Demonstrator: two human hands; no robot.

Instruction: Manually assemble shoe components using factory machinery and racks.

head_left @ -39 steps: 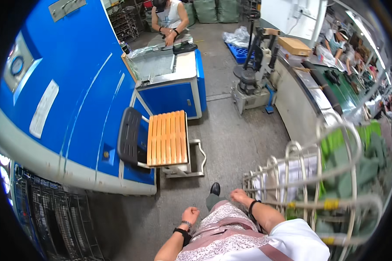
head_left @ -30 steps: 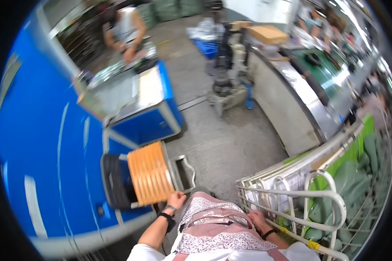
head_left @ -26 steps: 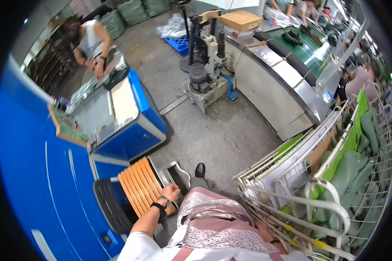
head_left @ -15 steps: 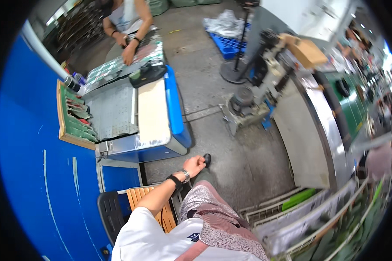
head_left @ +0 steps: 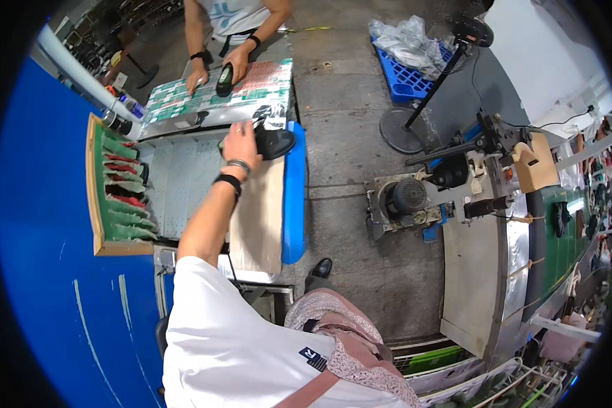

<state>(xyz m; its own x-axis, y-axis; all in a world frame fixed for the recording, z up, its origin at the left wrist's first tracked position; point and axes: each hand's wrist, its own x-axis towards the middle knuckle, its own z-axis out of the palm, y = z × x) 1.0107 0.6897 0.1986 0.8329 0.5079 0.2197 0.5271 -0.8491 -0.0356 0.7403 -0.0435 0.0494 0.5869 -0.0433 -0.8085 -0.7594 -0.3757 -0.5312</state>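
My left hand [head_left: 241, 141] reaches out over a blue-edged work table [head_left: 294, 204], wearing a black wristband and a silver bracelet. Its fingers lie on the left end of a black shoe-shaped piece [head_left: 276, 143] on the table's pale top; I cannot see whether they grip it. My right hand is out of view. Beyond it, another person's hands [head_left: 236, 56] hold a small dark tool [head_left: 224, 79] on a green and red patterned sheet [head_left: 183, 98].
A wooden tray [head_left: 92, 197] of green and red insoles sits left of a perforated metal plate [head_left: 177, 187]. A big blue machine wall [head_left: 41, 224] fills the left. Right of the concrete aisle stand a motor press [head_left: 415, 197], a fan stand [head_left: 401, 129], a blue pallet [head_left: 404, 78] and a conveyor [head_left: 557, 238].
I have turned away from the wire cart and the slatted seat. My left arm swung up from my side and now rests at the black piece on the table.
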